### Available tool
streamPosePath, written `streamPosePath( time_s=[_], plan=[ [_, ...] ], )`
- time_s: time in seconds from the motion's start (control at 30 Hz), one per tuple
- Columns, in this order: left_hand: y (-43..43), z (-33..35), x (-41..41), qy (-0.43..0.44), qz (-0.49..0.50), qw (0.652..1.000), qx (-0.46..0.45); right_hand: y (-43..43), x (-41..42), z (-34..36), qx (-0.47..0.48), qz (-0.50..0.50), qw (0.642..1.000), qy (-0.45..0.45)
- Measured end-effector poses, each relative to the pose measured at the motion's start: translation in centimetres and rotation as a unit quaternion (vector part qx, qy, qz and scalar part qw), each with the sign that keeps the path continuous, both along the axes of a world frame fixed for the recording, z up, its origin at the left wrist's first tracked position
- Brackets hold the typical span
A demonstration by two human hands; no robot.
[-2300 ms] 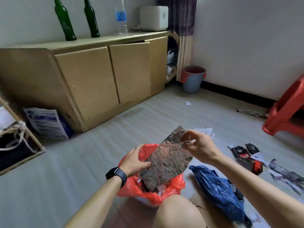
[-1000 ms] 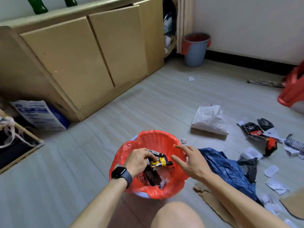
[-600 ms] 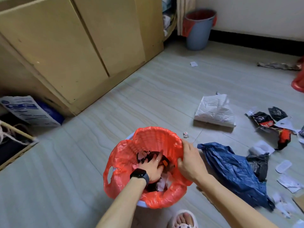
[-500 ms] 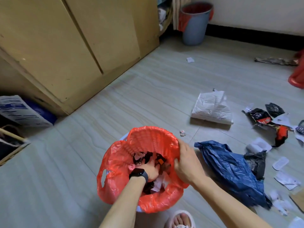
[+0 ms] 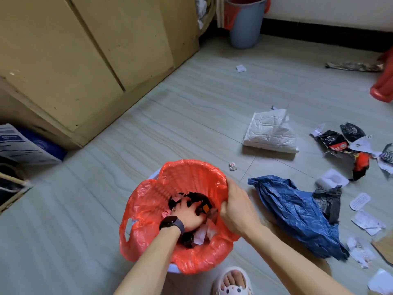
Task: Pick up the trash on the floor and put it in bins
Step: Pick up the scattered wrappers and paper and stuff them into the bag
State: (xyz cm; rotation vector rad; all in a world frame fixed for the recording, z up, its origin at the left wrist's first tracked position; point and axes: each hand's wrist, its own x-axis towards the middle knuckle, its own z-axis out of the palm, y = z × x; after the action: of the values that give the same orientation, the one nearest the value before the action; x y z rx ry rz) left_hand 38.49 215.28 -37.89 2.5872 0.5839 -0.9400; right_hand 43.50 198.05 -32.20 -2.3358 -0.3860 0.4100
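**Pressing the Rubbish Down**

The left hand [image 5: 189, 215] lies spread, palm down, on the wrappers and paper scraps [image 5: 202, 231] inside the bin, while the right hand [image 5: 235, 206] pinches the crinkly red liner [image 5: 148, 209] at its right rim. Pressing evenly and keeping the thin film pinned to the rim should stop it slipping or tearing. On the floor [image 5: 191, 124] to the right lie a glossy blue bag [image 5: 297, 213], a creased white packet [image 5: 269, 133] and dark foil wrappers [image 5: 333, 143]; a second lined bin [image 5: 244, 28] stands far off.
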Motion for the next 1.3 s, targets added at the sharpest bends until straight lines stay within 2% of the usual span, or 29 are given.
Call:
streamPosePath(
  time_s=[0.07, 0.17, 0.37, 0.47, 0.57, 0.67, 0.87, 1.0, 1.17, 1.3],
  plan=[
    [0.4, 2.3, -0.2, -0.017, 0.032, 0.998, -0.048, -0.1, -0.1, 0.3, -0.002, -0.003, 1.0, 0.005],
    [1.4, 6.5, -0.5, -0.09, 0.041, 0.991, -0.089, -0.4, -0.4, 0.8, -0.01, -0.001, 1.0, 0.022],
    [2.4, 15.3, 3.1, -0.245, 0.044, 0.966, -0.072, -1.7, 0.6, 1.4, -0.013, 0.066, 0.997, 0.039],
    [1.0, 16.7, 7.4, -0.263, 0.007, 0.963, -0.061, -3.5, 3.0, 1.4, -0.005, 0.067, 0.997, 0.037],
    [-1.7, 15.1, 12.9, -0.212, -0.062, 0.975, -0.038, -6.0, 6.7, 0.0, -0.043, 0.027, 0.999, 0.013],
    [-4.6, 10.5, 18.0, -0.117, -0.113, 0.987, -0.002, -9.0, 10.9, -2.3, -0.113, 0.002, 0.993, 0.031],
    [-9.5, -0.4, 23.7, -0.002, -0.119, 0.992, 0.039, -14.8, 18.6, -9.0, -0.267, 0.0, 0.959, 0.096],
    [-10.9, -5.3, 24.1, 0.019, -0.089, 0.995, 0.052, -16.2, 19.9, -14.0, -0.312, 0.018, 0.93, 0.194],
    [-10.6, -7.6, 23.6, -0.054, -0.055, 0.991, 0.11, -16.0, 17.6, -15.6, -0.367, 0.044, 0.922, 0.115],
    [-11.3, -7.0, 23.6, -0.059, -0.068, 0.994, 0.068, -15.8, 20.2, -14.9, -0.374, 0.07, 0.906, 0.187]
  ],
)
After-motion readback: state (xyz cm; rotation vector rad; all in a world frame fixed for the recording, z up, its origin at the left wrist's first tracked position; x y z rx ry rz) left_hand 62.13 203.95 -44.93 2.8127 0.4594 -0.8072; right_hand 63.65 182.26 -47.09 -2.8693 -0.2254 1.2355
